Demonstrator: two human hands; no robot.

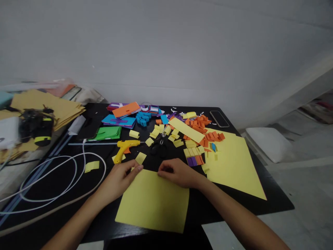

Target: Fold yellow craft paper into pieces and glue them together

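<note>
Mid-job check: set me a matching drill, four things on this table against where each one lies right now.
Things:
1. yellow sheet
2. glue gun
3. phone
4. scissors

Places:
A. far right part of the table, just beyond the orange pieces
B. nearest the table's front edge, with the left hand and right hand on its far edge
C. just beyond the left hand
D. beyond the gap between the hands, among yellow scraps

Pairs: 1-B, 2-C, 3-A, 4-D
</note>
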